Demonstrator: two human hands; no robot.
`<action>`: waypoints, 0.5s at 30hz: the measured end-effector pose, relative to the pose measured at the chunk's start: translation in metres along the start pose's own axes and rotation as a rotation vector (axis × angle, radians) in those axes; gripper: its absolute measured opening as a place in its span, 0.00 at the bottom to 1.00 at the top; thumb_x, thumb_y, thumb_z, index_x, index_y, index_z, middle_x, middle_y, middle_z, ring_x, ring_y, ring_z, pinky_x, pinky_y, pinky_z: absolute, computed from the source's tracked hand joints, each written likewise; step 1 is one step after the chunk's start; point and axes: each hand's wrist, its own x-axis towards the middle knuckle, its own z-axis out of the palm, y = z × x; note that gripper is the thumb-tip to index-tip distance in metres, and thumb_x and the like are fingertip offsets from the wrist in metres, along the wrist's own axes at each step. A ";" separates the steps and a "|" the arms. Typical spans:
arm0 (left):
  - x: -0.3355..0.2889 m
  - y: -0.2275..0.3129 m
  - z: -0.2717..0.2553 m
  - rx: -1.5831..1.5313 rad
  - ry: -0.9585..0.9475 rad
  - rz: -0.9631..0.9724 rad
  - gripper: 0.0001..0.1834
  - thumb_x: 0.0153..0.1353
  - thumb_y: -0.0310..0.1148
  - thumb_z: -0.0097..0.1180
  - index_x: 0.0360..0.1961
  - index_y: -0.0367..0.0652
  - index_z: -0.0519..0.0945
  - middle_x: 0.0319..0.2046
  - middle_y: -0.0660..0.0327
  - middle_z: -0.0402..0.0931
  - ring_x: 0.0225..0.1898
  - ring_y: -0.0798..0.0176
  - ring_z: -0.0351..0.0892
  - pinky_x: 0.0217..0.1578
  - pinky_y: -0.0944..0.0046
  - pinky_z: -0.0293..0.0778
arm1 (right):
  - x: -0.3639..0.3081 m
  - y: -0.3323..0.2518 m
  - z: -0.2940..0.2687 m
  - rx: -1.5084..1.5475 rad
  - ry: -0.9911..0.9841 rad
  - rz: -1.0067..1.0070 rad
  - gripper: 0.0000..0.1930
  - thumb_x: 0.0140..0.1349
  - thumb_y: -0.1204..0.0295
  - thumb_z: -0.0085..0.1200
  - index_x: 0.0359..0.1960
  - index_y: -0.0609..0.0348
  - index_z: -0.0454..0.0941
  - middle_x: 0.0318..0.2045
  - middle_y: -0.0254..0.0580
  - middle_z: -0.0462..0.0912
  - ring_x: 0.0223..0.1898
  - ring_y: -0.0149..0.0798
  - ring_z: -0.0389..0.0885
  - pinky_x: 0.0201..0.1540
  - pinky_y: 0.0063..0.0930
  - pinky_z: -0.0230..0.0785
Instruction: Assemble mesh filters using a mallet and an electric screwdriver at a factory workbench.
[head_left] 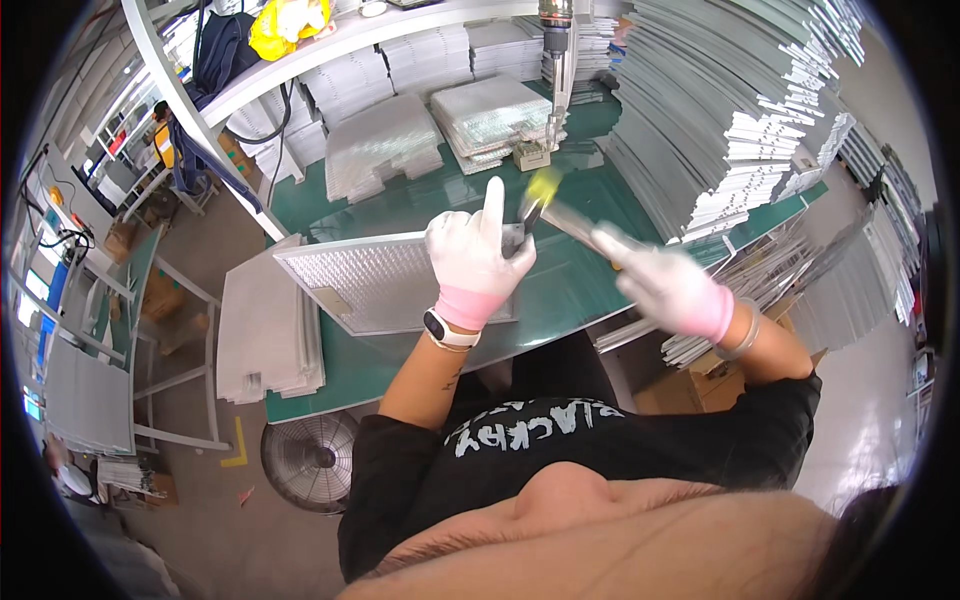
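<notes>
Head view: right hand [668, 287] grips mallet [572, 223], left hand [474, 252] pinches dark piece [532, 213].

Green tabletop [575, 285] lies open between the textured panel [375, 278] and tall stack [690, 110].

Green workbench [570, 290], framed metallic panel [370, 280] tilted on edge at nine o'clock, pale sheet stack [262, 345] farther out at nine, textured panel pile [380, 145] at eleven, second pile [485, 105] at twelve, tall stack [680, 120] at two, white shelf [365, 33] beyond at eleven, yellow bag [285, 30] on it
</notes>
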 end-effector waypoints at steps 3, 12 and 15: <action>-0.001 -0.004 -0.005 -0.006 0.028 0.007 0.39 0.43 0.43 0.68 0.59 0.41 0.74 0.22 0.64 0.74 0.29 0.57 0.72 0.43 0.52 0.67 | 0.002 0.016 0.018 0.141 -0.205 0.314 0.29 0.63 0.71 0.51 0.68 0.50 0.64 0.37 0.56 0.82 0.33 0.56 0.82 0.39 0.43 0.75; -0.008 0.010 -0.010 -0.034 0.119 0.116 0.10 0.49 0.40 0.65 0.25 0.49 0.79 0.19 0.64 0.69 0.26 0.57 0.71 0.36 0.53 0.64 | 0.035 0.106 0.131 -0.075 0.247 0.325 0.31 0.59 0.69 0.55 0.66 0.54 0.64 0.57 0.62 0.68 0.55 0.61 0.71 0.56 0.51 0.67; -0.007 0.017 -0.023 0.047 0.061 0.043 0.10 0.45 0.35 0.65 0.16 0.50 0.75 0.17 0.66 0.72 0.25 0.59 0.71 0.36 0.55 0.62 | 0.133 0.079 0.023 -0.173 0.881 -0.086 0.34 0.60 0.70 0.57 0.68 0.63 0.60 0.61 0.61 0.66 0.63 0.59 0.65 0.67 0.48 0.55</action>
